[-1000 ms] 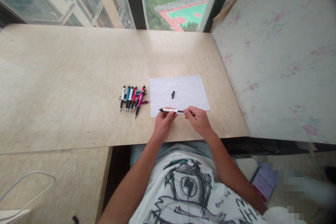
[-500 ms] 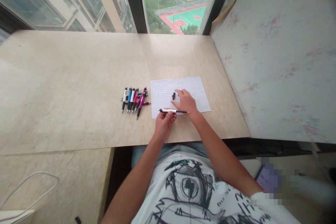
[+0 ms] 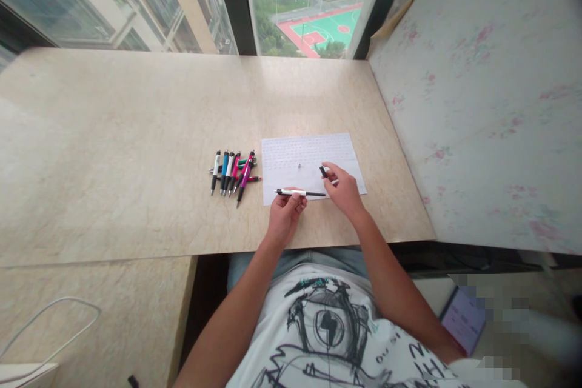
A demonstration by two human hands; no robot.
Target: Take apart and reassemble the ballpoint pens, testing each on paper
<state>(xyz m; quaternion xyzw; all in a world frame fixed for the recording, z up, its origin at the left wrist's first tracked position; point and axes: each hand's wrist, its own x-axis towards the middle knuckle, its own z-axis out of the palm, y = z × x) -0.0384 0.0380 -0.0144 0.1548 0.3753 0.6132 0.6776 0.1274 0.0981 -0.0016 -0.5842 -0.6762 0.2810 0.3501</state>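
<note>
My left hand (image 3: 284, 213) is closed around a white and black pen (image 3: 297, 193), held level over the near edge of a written sheet of paper (image 3: 309, 157). The pen's thin refill sticks out to the right. My right hand (image 3: 344, 189) pinches a small black pen piece (image 3: 323, 171) just above that bare tip. A tiny dark bit (image 3: 299, 165) lies on the sheet where the piece lay.
Several coloured pens (image 3: 233, 171) lie bunched on the beige table (image 3: 136, 151) left of the paper. A window runs along the far edge and a pale wall (image 3: 482, 97) bounds the right. A white cable (image 3: 50, 327) loops on the lower surface at left.
My right hand left the pen's tip, reached to the middle of the paper, picked up the small black piece, and has brought it back near the pen. The left hand stayed put.
</note>
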